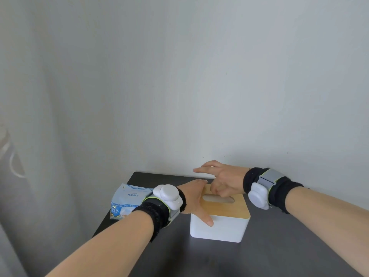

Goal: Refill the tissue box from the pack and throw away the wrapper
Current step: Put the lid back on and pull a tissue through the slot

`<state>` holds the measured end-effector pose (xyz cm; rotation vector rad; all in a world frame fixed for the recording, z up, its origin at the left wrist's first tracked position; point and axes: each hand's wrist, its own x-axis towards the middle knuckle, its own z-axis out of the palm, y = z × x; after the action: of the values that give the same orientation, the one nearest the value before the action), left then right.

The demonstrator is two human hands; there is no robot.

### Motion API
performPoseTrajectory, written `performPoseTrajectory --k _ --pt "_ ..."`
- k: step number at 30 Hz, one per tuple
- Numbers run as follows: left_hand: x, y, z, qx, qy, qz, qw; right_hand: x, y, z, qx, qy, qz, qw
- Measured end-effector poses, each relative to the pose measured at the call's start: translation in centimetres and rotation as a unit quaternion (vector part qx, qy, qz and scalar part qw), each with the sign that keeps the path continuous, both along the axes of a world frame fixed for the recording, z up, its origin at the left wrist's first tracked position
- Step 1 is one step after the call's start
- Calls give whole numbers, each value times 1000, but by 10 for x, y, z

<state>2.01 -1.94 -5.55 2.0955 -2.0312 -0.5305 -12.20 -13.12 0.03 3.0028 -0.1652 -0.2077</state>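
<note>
The left hand clasps the tissue box at its left end: the thumb presses down the white front wall while the remaining fingers lie over the top toward the far edge, so the hand is closed around that corner of the box. The right hand hovers over the far part of the wooden lid, with some fingers curled down at the rim of the oval slot and the forefinger and another finger stretched out flat to the left; whether the curled fingers pinch anything cannot be told.

The box stands upright on the dark table, near its far left corner, lid on. Just beside it to the left lies the tissue pack, a pale blue wrapper with printed text, resting flat near the table's left edge and partly hidden behind the left wrist. The pack looks full and sealed, apart from the box.

Each wrist carries a black band with a white sensor pod strapped on top. Behind the table rises a plain pale wall, and a grey curtain hangs at the left.
</note>
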Motion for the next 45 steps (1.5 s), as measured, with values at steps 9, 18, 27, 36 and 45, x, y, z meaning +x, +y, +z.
performPoseTrajectory --k 9,18,27,36,45 --pt "0 3 2 -21 22 -14 999 0 -3 -15 19 41 -22 999" --pt "-1 3 4 -27 19 -26 999 3 -11 -31 12 0 -4 1000" --pt "-1 3 5 -11 -3 -17 1000 4 -5 -10 81 19 -33 996" --pt "0 2 5 -12 10 -19 1000 5 -24 -2 77 -23 -43 996" --pt "-20 4 18 -77 16 63 995 -7 -21 -2 145 -43 -147 978"
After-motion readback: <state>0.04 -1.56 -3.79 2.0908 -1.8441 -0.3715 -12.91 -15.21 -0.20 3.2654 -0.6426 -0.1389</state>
